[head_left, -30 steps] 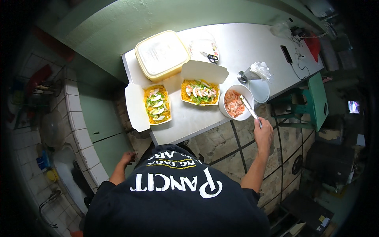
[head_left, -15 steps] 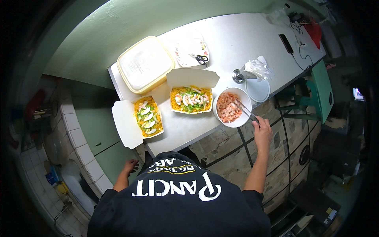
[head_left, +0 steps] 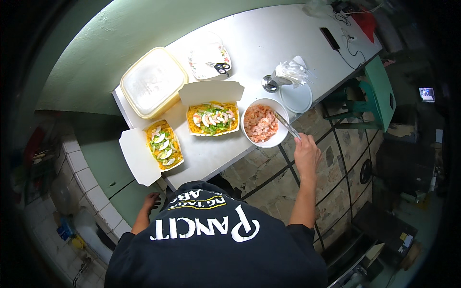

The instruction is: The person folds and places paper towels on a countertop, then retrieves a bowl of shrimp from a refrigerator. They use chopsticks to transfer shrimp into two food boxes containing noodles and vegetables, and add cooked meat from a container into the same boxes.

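My right hand (head_left: 306,152) grips metal tongs (head_left: 287,126) by their near end. The tips of the tongs rest at the right rim of a white round bowl (head_left: 277,138), over a heap of small pink shrimp (head_left: 260,124). Left of the bowl stands an open white box of yellow noodles (head_left: 212,118), topped with shrimp, egg slices and chopped greens. A second open noodle box (head_left: 164,145) sits nearer the table's left corner, with egg slices and greens on top. Beside my body, off the table, hangs my left hand (head_left: 152,201), its fingers loosely apart and holding nothing.
Behind the boxes are a large lidded tub (head_left: 153,82) and a floral dish (head_left: 201,62) with black-handled scissors (head_left: 221,68). A metal cup (head_left: 270,84), white plastic bags (head_left: 292,72) and a round lid (head_left: 296,99) lie beyond the bowl. Right of the table stands a green chair (head_left: 367,103).
My view has shifted, so the table's things sit further left. The tongs have drawn back from the middle of the shrimp to the bowl's right rim.
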Demonstrator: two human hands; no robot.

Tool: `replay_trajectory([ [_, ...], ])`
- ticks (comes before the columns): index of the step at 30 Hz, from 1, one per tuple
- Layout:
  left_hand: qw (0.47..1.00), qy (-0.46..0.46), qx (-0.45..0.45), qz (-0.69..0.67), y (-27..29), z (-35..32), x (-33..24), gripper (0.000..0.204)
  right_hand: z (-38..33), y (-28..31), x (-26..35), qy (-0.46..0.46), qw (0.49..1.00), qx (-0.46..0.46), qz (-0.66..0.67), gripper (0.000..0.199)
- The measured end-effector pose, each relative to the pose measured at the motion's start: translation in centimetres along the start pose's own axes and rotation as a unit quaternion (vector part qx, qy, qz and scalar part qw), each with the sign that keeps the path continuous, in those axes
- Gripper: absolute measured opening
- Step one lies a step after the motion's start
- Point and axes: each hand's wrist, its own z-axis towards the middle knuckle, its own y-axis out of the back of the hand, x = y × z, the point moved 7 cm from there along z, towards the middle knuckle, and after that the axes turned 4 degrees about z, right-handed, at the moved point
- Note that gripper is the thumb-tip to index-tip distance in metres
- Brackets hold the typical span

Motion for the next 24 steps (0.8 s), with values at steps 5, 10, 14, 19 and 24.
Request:
replay_trajectory([
  [5,1.000,-0.004,-0.006,-0.008,-0.4,0.0,0.1,0.036,-0.8,-0.8,0.2,-0.011,0.999,0.049,-0.018,0.024],
  [10,0.999,-0.014,-0.005,-0.036,-0.4,-0.4,1.6,0.037,-1.9,-1.8,0.1,-0.012,0.999,0.052,-0.009,0.025],
  [14,1.000,-0.012,-0.018,-0.017,-0.8,-1.0,2.8,0.041,-3.0,-0.7,-0.3,0.035,0.997,-0.013,0.073,0.021],
  [19,0.999,-0.009,-0.017,-0.036,-1.1,-1.4,5.2,0.046,-5.2,2.6,2.2,0.067,0.988,-0.052,0.130,0.018],
  [24,0.996,-0.017,-0.054,-0.071,-1.6,-3.2,5.9,0.040,-6.4,-0.3,8.7,0.137,0.938,-0.007,0.317,0.018],
])
